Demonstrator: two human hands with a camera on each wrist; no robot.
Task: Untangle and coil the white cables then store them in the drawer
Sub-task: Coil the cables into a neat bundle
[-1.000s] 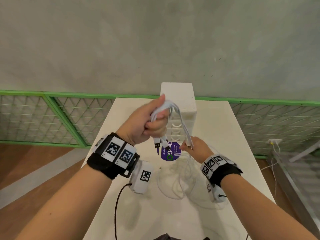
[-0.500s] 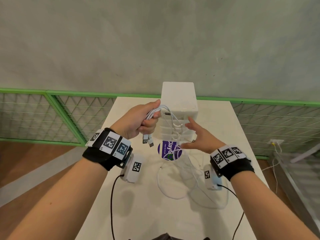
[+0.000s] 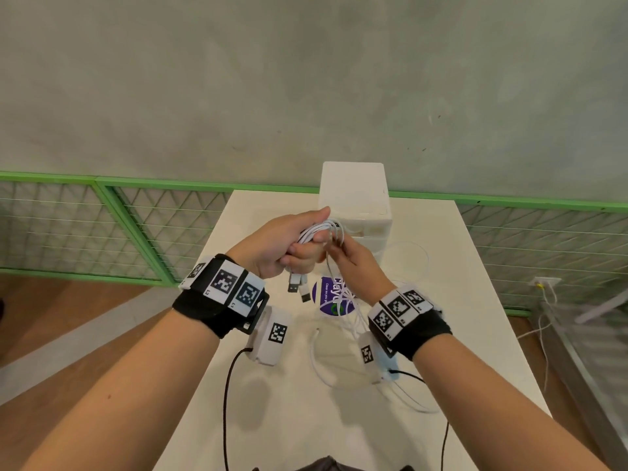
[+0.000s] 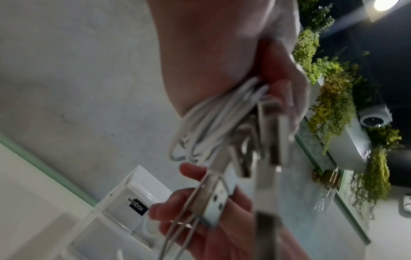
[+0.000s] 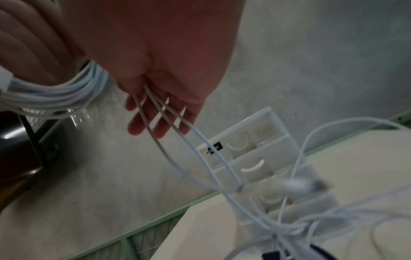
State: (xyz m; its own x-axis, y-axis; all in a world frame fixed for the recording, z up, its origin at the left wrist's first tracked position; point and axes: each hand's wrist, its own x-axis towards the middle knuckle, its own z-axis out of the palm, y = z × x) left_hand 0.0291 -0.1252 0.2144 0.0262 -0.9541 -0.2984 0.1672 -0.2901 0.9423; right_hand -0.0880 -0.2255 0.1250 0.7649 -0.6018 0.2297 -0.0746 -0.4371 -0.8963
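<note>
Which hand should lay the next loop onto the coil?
Right, probably. The left hand is occupied: its grip is closed round the white cable coil. The right hand sits right beside it, the loose white cable strands running through its fingers down to the white table.

Your cables (image 3: 319, 231): smooth white plastic sheath, slight sheen | your plugs (image 3: 294, 286): bright bare metal tips on white plastic | drawer box (image 3: 355, 195): smooth white plastic, partly see-through fronts | table (image 3: 278, 419): matt off-white top | wall (image 3: 306, 79): rough matt grey plaster | your wrist straps (image 3: 204, 307): black cloth | floor (image 3: 68, 317): brown wood
</note>
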